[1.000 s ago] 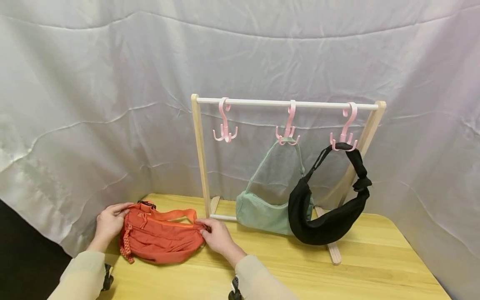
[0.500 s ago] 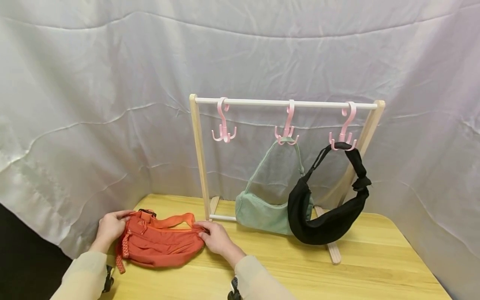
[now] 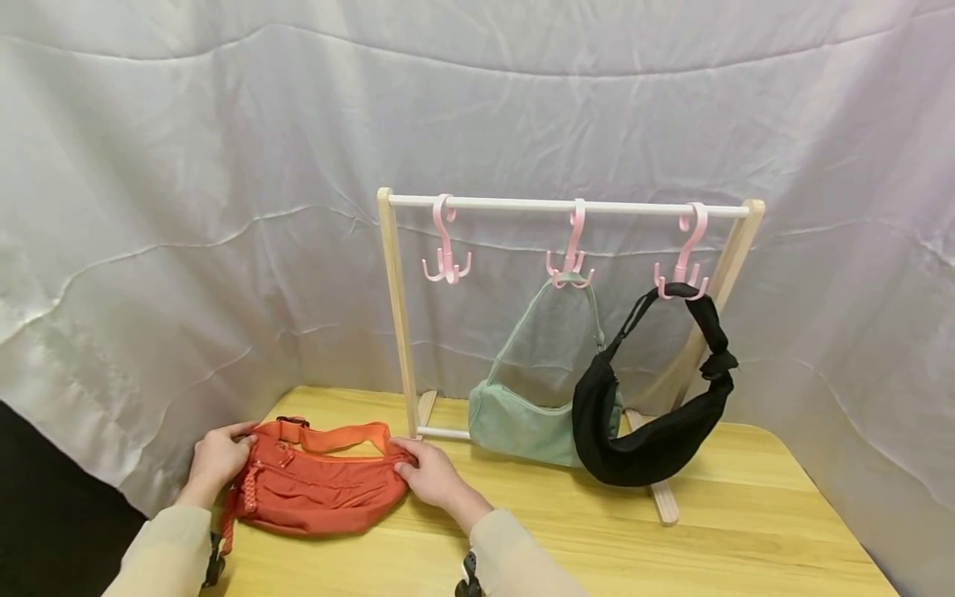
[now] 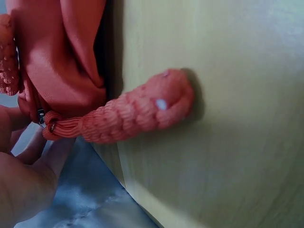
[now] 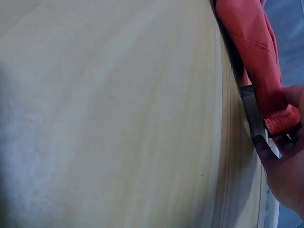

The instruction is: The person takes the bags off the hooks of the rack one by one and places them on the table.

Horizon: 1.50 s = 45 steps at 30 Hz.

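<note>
An orange-red waist bag (image 3: 324, 497) lies at the left of the table, its strap (image 3: 346, 436) looped along the top and a black buckle (image 3: 293, 421) at the upper left. My left hand (image 3: 215, 461) grips the bag's left end, fingers behind and thumb at the front. At the opposite end, my right hand (image 3: 433, 474) pinches the corner where the strap joins. From the left end a braided zipper pull (image 4: 137, 111) dangles over the tabletop; another braided pull (image 3: 250, 489) lies against the bag's front. The right wrist view shows the thumb on the red fabric (image 5: 254, 52).
Right of the bag stands a wooden rack (image 3: 400, 315) with a white bar (image 3: 515, 203). The left pink hook (image 3: 446, 249) holds nothing; a green bag (image 3: 522, 427) and a black bag (image 3: 649, 452) hang from the others. A grey curtain (image 3: 224, 207) surrounds the table (image 3: 746, 531).
The bag's left end has shifted slightly down and left with my left hand, and one braided pull now hangs off that end. My right hand has barely moved, still pinching the corner.
</note>
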Motion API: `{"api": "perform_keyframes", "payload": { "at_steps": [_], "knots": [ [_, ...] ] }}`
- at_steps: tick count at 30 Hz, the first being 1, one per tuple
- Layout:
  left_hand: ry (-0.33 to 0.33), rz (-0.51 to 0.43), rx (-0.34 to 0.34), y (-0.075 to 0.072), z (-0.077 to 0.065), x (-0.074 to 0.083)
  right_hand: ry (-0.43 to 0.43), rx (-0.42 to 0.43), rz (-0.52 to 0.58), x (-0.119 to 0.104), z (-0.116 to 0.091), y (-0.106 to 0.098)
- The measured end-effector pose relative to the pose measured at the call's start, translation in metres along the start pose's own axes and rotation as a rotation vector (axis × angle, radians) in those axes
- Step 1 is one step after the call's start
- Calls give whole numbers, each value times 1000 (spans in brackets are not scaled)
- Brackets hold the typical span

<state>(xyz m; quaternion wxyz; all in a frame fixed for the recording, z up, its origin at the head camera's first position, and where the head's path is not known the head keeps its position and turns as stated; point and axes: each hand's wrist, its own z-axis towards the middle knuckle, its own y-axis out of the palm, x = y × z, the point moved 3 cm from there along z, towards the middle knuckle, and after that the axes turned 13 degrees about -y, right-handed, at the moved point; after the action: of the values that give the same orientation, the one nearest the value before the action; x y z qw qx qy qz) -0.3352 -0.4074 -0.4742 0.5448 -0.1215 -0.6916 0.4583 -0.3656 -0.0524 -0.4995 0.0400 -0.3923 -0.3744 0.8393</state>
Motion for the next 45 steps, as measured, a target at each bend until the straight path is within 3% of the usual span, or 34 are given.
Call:
{"api": "perform_keyframes", "payload": {
  "at_steps": [18, 28, 45],
  "knots": [
    [7, -78, -18, -2, -27, 7, 18, 89, 111, -8, -12, -9],
    [1, -162, 18, -2, -50, 17, 26, 159, 221, -16, -20, -20],
    [121, -361, 16, 4, -95, 50, -46, 225, 237, -32, -35, -42]
  ]
}}
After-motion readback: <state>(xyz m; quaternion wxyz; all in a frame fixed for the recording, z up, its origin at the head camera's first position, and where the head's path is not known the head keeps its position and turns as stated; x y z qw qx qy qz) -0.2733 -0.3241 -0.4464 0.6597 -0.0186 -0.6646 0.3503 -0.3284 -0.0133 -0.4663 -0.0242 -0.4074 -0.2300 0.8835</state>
